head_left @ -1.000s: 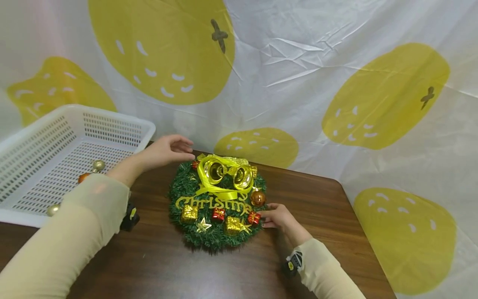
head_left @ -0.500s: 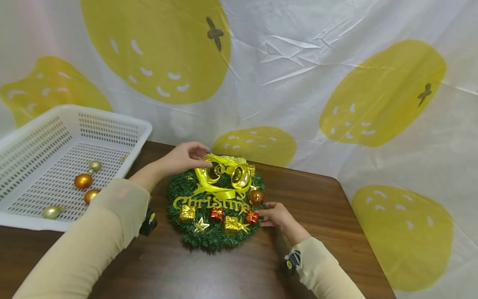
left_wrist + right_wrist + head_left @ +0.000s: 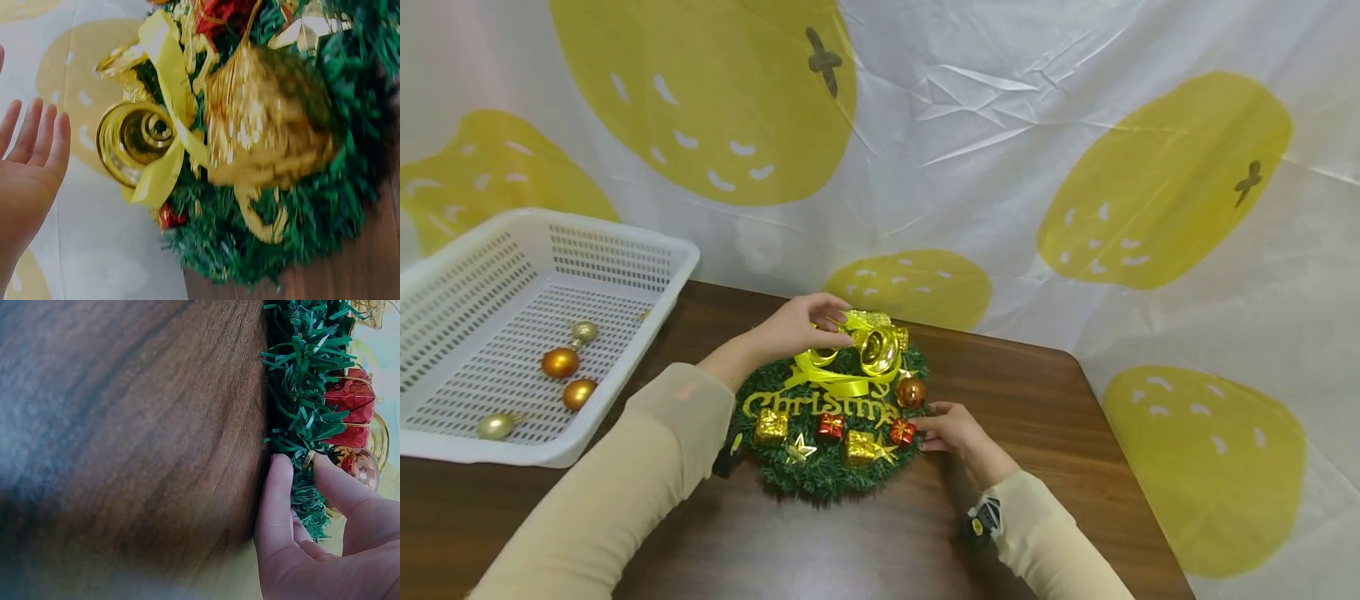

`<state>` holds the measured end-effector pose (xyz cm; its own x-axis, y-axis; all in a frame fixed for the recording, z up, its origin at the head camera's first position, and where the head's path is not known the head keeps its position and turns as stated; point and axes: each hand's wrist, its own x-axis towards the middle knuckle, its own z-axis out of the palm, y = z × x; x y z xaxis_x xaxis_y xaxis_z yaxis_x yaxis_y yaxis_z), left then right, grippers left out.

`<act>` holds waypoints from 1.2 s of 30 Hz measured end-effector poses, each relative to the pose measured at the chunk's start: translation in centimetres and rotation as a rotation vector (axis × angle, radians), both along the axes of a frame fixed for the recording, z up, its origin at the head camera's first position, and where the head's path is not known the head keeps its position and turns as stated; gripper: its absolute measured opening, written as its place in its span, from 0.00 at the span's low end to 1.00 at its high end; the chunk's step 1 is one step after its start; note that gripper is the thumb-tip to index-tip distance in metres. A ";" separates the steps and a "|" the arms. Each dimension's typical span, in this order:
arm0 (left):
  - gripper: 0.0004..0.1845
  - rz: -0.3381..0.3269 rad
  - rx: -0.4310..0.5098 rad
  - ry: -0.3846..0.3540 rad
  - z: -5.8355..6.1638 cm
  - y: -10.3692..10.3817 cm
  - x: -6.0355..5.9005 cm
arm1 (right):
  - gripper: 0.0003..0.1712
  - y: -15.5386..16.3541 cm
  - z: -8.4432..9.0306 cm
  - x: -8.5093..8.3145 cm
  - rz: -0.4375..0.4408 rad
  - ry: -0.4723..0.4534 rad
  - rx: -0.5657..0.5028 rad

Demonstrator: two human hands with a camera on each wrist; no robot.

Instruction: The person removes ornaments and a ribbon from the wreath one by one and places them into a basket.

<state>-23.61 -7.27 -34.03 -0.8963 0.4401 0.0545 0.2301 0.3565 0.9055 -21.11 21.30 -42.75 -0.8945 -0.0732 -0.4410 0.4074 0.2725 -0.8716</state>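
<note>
A green tinsel wreath [image 3: 816, 482] lies on the table, bearing gold "Christmas" lettering [image 3: 820, 406], gold and red gift boxes, stars and a copper-coloured ball [image 3: 912, 392]. Two gold bells [image 3: 877, 350] with a yellow ribbon [image 3: 170, 69] top its far side. Over the left bell hovers my left hand [image 3: 801, 327], partly covering it in the head view. In the left wrist view, the fingers [image 3: 42, 134] are extended and apart from the bells. My right hand [image 3: 958, 432] pinches the wreath's right edge, thumb and fingers [image 3: 275, 506] on either side of the tinsel.
A white perforated basket [image 3: 561, 454] stands at the left, with orange balls [image 3: 580, 394] and pale gold balls [image 3: 496, 426] inside. Behind the brown wooden table [image 3: 1037, 400] hangs a white curtain [image 3: 940, 192] with yellow fruit prints.
My left hand has moved right, from the wreath's upper left to over the left bell. The right hand stays at the wreath's edge. More of the balls in the basket show now.
</note>
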 end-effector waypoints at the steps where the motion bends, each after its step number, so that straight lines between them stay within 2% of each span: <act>1: 0.29 -0.004 0.003 -0.003 -0.1 0.3 -0.1 | 0.35 0.0 0.0 0.0 0.000 0.001 -0.003; 11: 0.30 -0.039 0.027 0.001 -1.7 3.4 -0.1 | 0.37 0.0 0.0 0.0 0.003 0.000 0.002; 20: 0.32 -0.069 0.067 -0.033 -2.8 5.8 -0.1 | 0.36 -0.3 0.1 0.1 -0.025 -0.002 0.008; 32: 0.32 -0.114 0.044 -0.051 -3.9 8.7 -0.2 | 0.33 -0.1 0.1 0.2 -0.021 0.003 0.013; 36: 0.33 -0.140 0.010 -0.065 -4.4 9.4 -0.2 | 0.36 0.0 0.1 0.3 -0.006 -0.002 0.032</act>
<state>-23.82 2.13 -38.47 -0.8281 0.5606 0.0036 0.2180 0.3161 0.9234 -20.81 21.34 -42.65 -0.8939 -0.0536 -0.4450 0.4110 0.2980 -0.8615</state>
